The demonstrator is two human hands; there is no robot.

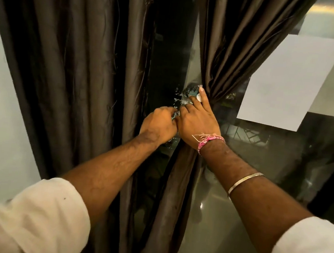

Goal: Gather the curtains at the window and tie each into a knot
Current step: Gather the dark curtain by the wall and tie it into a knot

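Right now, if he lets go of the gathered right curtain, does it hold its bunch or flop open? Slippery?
Likely floppy: the right curtain pinches to a narrow waist at the right hand and fans out above. Probably slippery: the fabric has a satin sheen, so a loose knot may slide. Seems light: the left hand and right hand gather it without visible strain.

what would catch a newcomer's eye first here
Two bare hands meet at centre, the left hand and right hand working at the gathered waist of the right curtain. Left of them the left curtain hangs loose and ungathered. A white sheet stuck on the window glass stands out at right.
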